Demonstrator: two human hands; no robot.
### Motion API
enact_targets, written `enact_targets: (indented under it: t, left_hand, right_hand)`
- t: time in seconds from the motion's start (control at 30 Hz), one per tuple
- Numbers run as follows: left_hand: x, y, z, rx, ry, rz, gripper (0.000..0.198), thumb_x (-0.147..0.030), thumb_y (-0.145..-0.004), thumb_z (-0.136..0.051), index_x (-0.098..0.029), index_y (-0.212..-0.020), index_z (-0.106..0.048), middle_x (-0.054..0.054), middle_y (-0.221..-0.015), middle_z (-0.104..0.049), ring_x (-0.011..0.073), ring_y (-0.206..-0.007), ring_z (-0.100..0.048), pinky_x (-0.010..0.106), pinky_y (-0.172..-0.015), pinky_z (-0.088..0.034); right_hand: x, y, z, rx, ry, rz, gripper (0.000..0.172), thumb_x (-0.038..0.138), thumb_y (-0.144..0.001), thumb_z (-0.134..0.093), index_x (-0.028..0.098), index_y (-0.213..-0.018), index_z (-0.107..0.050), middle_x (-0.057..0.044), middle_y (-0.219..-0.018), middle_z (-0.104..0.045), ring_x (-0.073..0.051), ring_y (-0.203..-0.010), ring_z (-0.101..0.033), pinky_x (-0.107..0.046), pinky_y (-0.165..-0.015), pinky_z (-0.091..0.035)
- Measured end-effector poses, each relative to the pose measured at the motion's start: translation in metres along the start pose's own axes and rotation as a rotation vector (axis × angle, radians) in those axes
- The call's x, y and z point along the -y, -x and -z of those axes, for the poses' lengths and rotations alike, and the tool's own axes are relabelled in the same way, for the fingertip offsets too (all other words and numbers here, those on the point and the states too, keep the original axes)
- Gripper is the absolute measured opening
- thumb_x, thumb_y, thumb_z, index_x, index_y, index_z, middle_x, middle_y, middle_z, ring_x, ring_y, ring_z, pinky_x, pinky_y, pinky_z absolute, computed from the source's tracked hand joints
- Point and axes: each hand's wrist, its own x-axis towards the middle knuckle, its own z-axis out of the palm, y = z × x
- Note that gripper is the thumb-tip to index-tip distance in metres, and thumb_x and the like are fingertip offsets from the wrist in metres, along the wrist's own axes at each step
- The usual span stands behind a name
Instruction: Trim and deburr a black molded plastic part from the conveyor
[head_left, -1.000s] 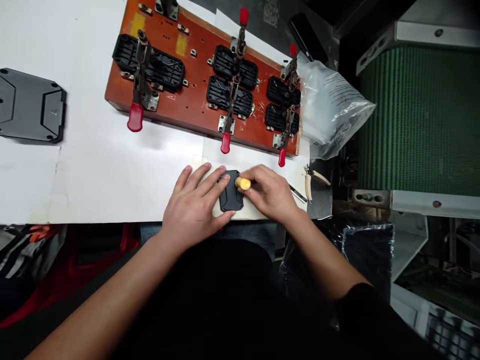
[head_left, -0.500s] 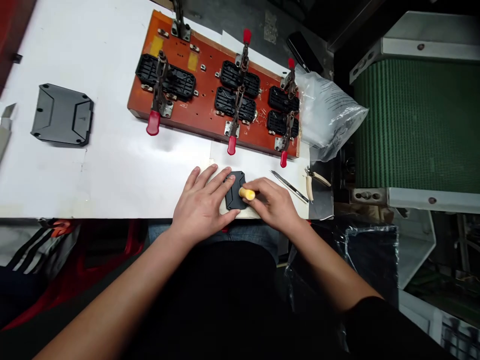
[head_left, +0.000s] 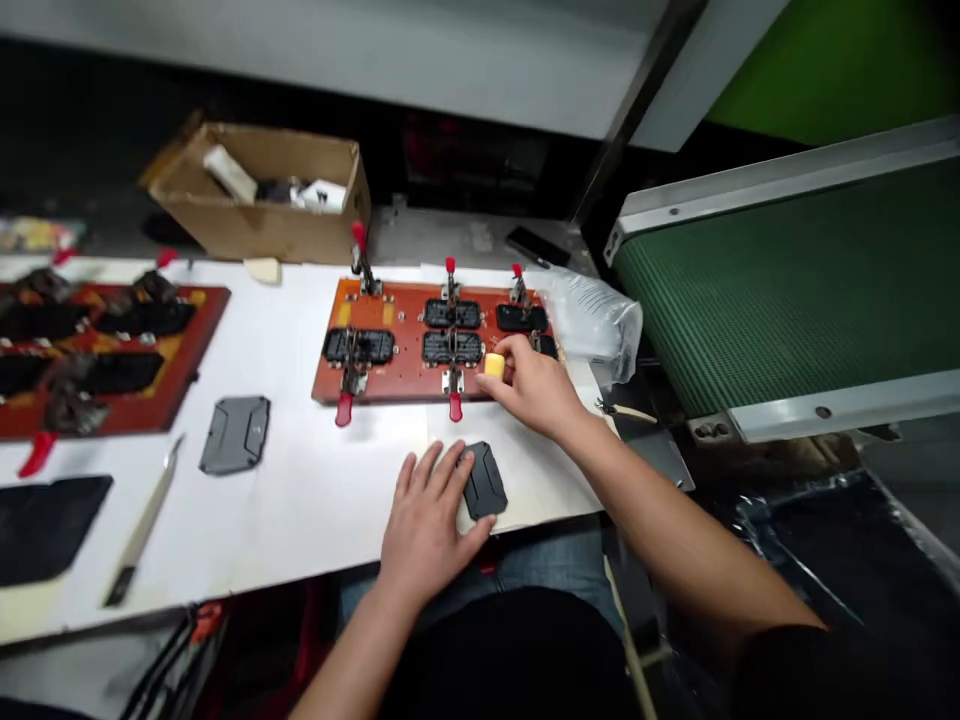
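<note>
A small black plastic part (head_left: 484,480) lies flat on the white sheet at the near edge of the table (head_left: 300,500), and the left hand (head_left: 429,520) rests on it with fingers spread, pinning its left side down. The right hand (head_left: 534,385) is up and away from it, over the near right corner of the orange clamp board (head_left: 405,372), fingers curled shut around a yellow-ended tool (head_left: 494,365) — only that yellow tip shows past the knuckles. The board carries several black parts under red-handled toggle clamps (head_left: 454,405). Just right of it sits a crumpled clear plastic bag (head_left: 596,320), with a green conveyor belt (head_left: 787,290) beyond. Left of the board a grey cover (head_left: 235,434) lies on the sheet, a knife (head_left: 142,525) nearer the edge, a second clamp board (head_left: 97,360) further left, and a cardboard box (head_left: 259,190) at the back.
</note>
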Motion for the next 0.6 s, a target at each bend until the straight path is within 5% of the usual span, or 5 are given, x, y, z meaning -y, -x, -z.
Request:
enact_targets:
  t: [0.13, 0.23, 0.37, 0.5, 0.6]
  left_hand:
    - [0.004, 0.002, -0.002, -0.030, -0.055, -0.024, 0.072, -0.044, -0.095, -0.066, -0.020, -0.158, -0.042, 0.009, -0.168, -0.039, 0.0349, -0.156, -0.032, 0.062, -0.128, -0.029]
    - [0.010, 0.006, -0.005, -0.057, -0.044, -0.018, 0.074, -0.041, -0.097, -0.064, -0.021, -0.162, -0.034, 0.011, -0.168, -0.039, 0.0355, -0.156, -0.034, 0.064, -0.126, -0.032]
    - [0.019, 0.004, -0.011, -0.067, 0.019, -0.035, 0.087, -0.043, -0.094, -0.066, -0.034, -0.167, -0.021, 0.011, -0.168, -0.038, 0.0398, -0.153, -0.038, 0.071, -0.122, -0.034]
    - [0.015, -0.004, -0.009, -0.068, 0.026, -0.015, 0.089, -0.045, -0.095, -0.062, -0.035, -0.169, -0.013, 0.013, -0.163, -0.043, 0.0403, -0.150, -0.041, 0.072, -0.122, -0.033]
    - [0.009, -0.009, -0.005, -0.059, -0.004, 0.006, 0.087, -0.052, -0.097, -0.056, -0.030, -0.169, -0.013, 0.017, -0.164, -0.040, 0.0430, -0.149, -0.041, 0.071, -0.122, -0.031]
  right_hand:
    - [0.004, -0.066, 0.021, 0.135, 0.270, -0.081, 0.044, 0.047, -0.097, -0.073, 0.015, -0.122, -0.058, -0.020, -0.113, -0.075, -0.041, -0.100, -0.072, -0.044, -0.081, -0.054]
    - [0.000, -0.060, 0.040, 0.086, 0.189, -0.092, 0.044, 0.052, -0.096, -0.075, 0.017, -0.118, -0.061, -0.016, -0.104, -0.076, -0.036, -0.095, -0.072, -0.039, -0.078, -0.052]
    - [-0.020, 0.042, 0.034, -0.007, -0.370, -0.033, 0.022, 0.039, -0.102, -0.063, 0.022, -0.090, -0.059, 0.001, -0.082, -0.069, -0.019, -0.077, -0.065, -0.027, -0.069, -0.044]
    - [-0.064, 0.197, -0.029, 0.239, -0.858, -0.287, 0.038, 0.052, -0.101, -0.062, 0.020, -0.080, -0.066, 0.000, -0.071, -0.064, -0.018, -0.067, -0.059, -0.028, -0.061, -0.040]
    - [-0.097, 0.284, -0.081, 0.072, -0.820, -0.581, 0.045, 0.056, -0.104, -0.049, 0.021, -0.082, -0.066, -0.002, -0.071, -0.065, -0.022, -0.069, -0.062, -0.032, -0.065, -0.046]
